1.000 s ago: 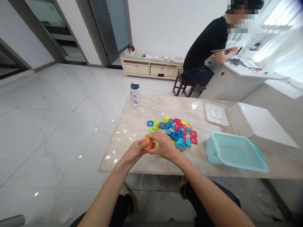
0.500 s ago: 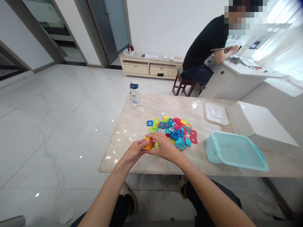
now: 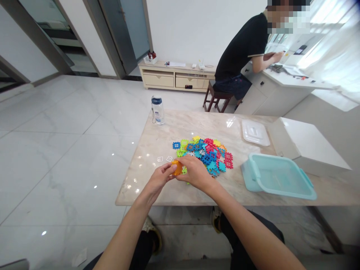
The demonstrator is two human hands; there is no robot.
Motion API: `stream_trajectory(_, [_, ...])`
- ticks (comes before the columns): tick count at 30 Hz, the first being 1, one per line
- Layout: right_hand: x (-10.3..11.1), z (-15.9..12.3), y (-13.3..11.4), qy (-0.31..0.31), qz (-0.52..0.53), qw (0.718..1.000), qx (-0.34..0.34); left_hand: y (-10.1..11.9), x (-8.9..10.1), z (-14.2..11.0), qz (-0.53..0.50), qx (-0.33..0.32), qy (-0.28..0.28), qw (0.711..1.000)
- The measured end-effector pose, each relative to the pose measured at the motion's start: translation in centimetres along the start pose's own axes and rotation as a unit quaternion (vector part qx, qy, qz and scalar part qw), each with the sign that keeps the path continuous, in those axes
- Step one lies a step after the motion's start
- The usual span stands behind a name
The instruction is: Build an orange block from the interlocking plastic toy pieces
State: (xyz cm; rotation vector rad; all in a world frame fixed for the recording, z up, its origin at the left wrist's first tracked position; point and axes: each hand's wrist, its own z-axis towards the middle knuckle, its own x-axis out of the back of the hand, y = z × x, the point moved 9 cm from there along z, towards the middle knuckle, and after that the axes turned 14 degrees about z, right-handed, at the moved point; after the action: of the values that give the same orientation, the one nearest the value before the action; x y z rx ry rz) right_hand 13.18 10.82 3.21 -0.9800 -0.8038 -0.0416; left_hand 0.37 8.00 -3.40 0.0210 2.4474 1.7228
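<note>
The left hand (image 3: pixel 159 179) and the right hand (image 3: pixel 195 173) meet low over the near edge of a marble bench (image 3: pixel 180 129), with their fingers closed together on an orange plastic piece (image 3: pixel 177 168). The piece sits between the two hands, held just above the bench, and the fingers hide part of it, so its full shape cannot be made out. A green plastic tile (image 3: pixel 184 171) lies just under the hands, by the right hand's fingers.

Just beyond the right hand spreads a loose pile of plastic tiles (image 3: pixel 201 152) in blue, red, green, yellow and orange. Two small white tiles (image 3: pixel 164 159) lie apart from the pile, on the left. Further left and towards the far edge stands a water bottle (image 3: pixel 158 110).

To the right, a pale teal plastic tub (image 3: pixel 270 156) sits near the bench's front edge, well apart from the hands. A clear lid (image 3: pixel 254 132) lies beyond it, and a white box (image 3: pixel 306 148) sits just beside the tub at the bench's right end.

Further off, a co-worker (image 3: pixel 239 48) in a black shirt sits on a wooden stool (image 3: pixel 216 98), leaning over a white bench (image 3: pixel 284 80). A low cabinet (image 3: pixel 168 80) stands against the far wall.
</note>
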Motion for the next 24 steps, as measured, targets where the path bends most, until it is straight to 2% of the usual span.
stream_trajectory(3, [0.0,-0.1,0.3,-0.004,-0.062,0.998,-0.008,0.3,0.4,0.1,0.041,-0.024,0.056,0.997])
stream_trajectory(7, [-0.1,-0.2,-0.2,-0.010,-0.117,0.993,-0.003,0.9,-0.3,0.3,0.110,-0.091,0.069,0.987])
stream_trajectory(11, [-0.3,-0.2,-1.1,-0.006,-0.141,0.990,-0.002,1.6,-0.1,-0.1,0.206,-0.146,0.111,0.961])
stream_trajectory(15, [-0.1,-0.4,-1.8,0.025,-0.104,0.994,0.011,2.7,0.6,-0.9,0.245,-0.181,0.147,0.941])
stream_trajectory(19, [0.5,-0.8,-1.1,0.069,-0.039,0.997,0.009,4.0,1.5,-1.9,0.254,-0.219,0.195,0.922])
stream_trajectory(24, [0.5,-1.3,-0.7,0.072,0.003,0.997,-0.001,4.7,1.6,-2.7,0.247,-0.242,0.211,0.914])
